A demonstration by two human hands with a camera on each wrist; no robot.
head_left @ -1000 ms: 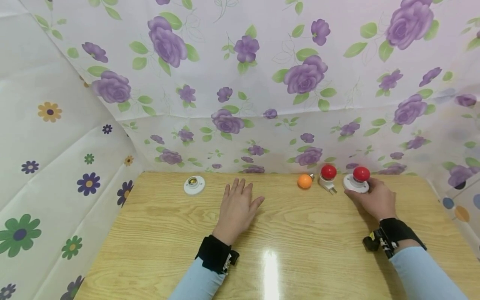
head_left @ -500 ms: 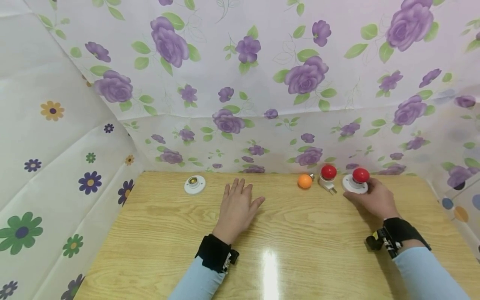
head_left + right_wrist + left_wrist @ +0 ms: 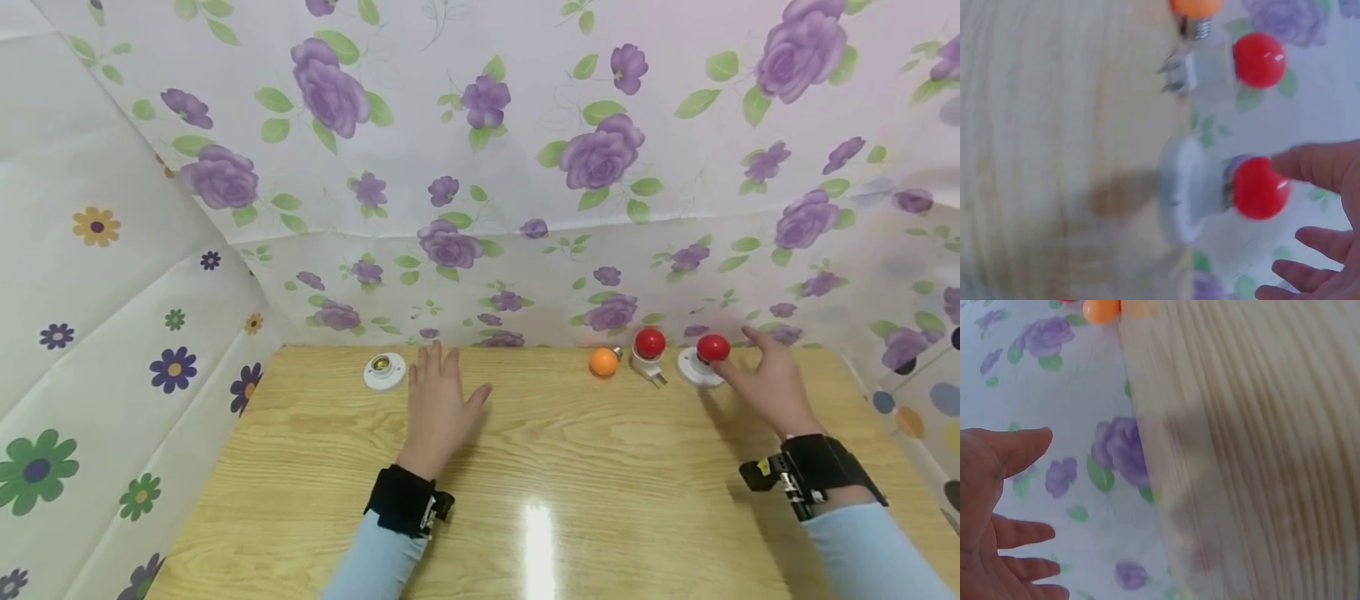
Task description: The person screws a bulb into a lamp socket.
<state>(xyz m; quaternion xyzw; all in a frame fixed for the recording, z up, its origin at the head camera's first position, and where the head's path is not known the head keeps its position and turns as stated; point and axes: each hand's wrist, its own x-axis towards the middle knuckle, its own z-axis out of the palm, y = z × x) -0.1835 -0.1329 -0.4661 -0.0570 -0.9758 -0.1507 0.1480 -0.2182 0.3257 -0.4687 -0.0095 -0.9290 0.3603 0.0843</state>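
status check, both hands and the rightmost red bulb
Left hand spread, holding nothing. Right hand at rightmost red bulb, contact unclear. Bulb sits in round white socket. Nothing seen blocking.

The left hand (image 3: 982,531) held its thumb apart from its fingers. Past their tips lay flowered cloth (image 3: 1072,440), then striped wood (image 3: 1247,450); well off, thumb side, sat an orange ball (image 3: 1102,309).

Head view downward, 2 wrist close-ups
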